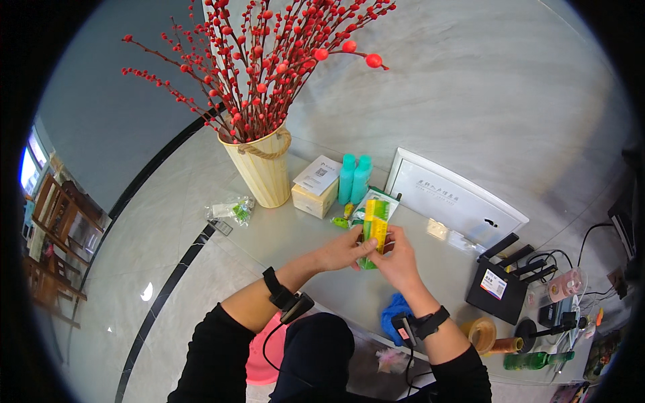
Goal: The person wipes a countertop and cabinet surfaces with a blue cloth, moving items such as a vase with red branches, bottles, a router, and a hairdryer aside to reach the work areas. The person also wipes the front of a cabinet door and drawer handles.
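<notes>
Both of my hands hold a slim yellow and green box (375, 221) upright above the grey cabinet top (282, 242). My left hand (347, 250) grips its left side, the thumb lying across its front. From the right, the fingers of my right hand (398, 259) close on its edge and lower part. Just behind the box lies a white and green packet (385, 197), partly covered by it. Small green and yellow wrapped items (342, 221) sit left of the box. A crumpled blue cloth (394, 315) rests under my right forearm.
A cream bucket (259, 174) of red-berry branches stands behind left, near a tissue box (317, 199) and two teal bottles (354, 179). At right are a black router (498, 287) with antennas, a tape roll (478, 335) and a green glass bottle (534, 360). A white panel (453, 196) is behind.
</notes>
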